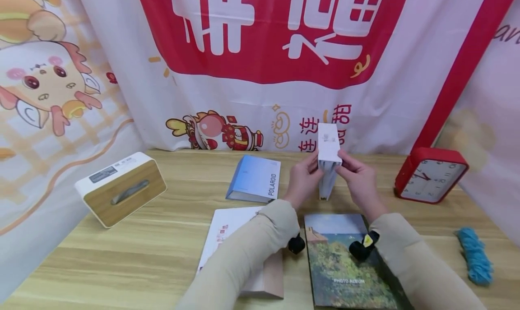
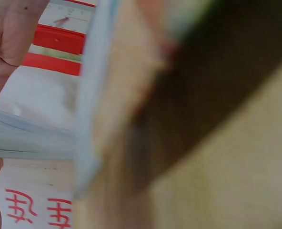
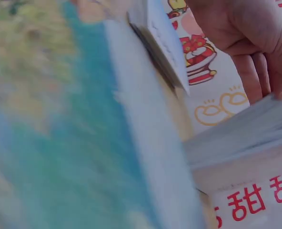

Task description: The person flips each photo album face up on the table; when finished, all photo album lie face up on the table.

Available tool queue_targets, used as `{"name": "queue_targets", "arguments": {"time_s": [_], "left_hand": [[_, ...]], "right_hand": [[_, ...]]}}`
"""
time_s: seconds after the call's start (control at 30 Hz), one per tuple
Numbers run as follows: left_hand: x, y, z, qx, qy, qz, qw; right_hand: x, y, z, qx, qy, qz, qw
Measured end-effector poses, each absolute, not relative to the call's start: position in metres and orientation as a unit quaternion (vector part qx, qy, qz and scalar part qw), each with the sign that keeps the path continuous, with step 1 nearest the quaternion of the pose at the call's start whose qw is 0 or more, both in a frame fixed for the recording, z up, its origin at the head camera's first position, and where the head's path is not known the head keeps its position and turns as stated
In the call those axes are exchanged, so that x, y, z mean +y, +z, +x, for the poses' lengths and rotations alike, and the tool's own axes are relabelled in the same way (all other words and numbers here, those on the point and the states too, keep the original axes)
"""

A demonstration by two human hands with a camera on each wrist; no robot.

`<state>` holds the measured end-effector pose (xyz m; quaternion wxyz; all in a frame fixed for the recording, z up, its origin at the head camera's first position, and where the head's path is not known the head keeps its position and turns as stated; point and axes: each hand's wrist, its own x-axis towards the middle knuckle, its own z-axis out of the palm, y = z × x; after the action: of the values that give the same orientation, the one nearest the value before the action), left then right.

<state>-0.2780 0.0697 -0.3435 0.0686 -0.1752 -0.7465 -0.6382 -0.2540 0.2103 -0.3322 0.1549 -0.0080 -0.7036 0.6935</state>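
Beige sleeves (image 1: 243, 253) cross lower frame; right of centre, the white-covered album (image 1: 329, 143) is already upright, but left hand (image 1: 302, 179) and right hand (image 1: 361, 181) grasp it, unreleased.

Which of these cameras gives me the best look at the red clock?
The head view: the red clock stands there uncropped and unobstructed, its white face visible. The left wrist view catches only part of its face and red case, cut off at the top. The right wrist view doesn't show it.
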Motion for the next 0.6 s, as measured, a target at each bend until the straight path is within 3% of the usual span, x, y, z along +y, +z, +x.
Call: {"name": "queue_targets", "arguments": {"time_s": [0.43, 0.6], "left_hand": [[0.0669, -0.3464, -0.2779, -0.755, -0.629, -0.166, 0.084], [0.0613, -0.3430, -0.2785, -0.785, -0.590, -0.176, 0.068]], "right_hand": [[0.2007, -0.3356, -0.2576, -0.717, 0.674, -0.049, 0.169], [0.2009, -0.3374, -0.2570, -0.701, 0.690, -0.041, 0.175]]}}
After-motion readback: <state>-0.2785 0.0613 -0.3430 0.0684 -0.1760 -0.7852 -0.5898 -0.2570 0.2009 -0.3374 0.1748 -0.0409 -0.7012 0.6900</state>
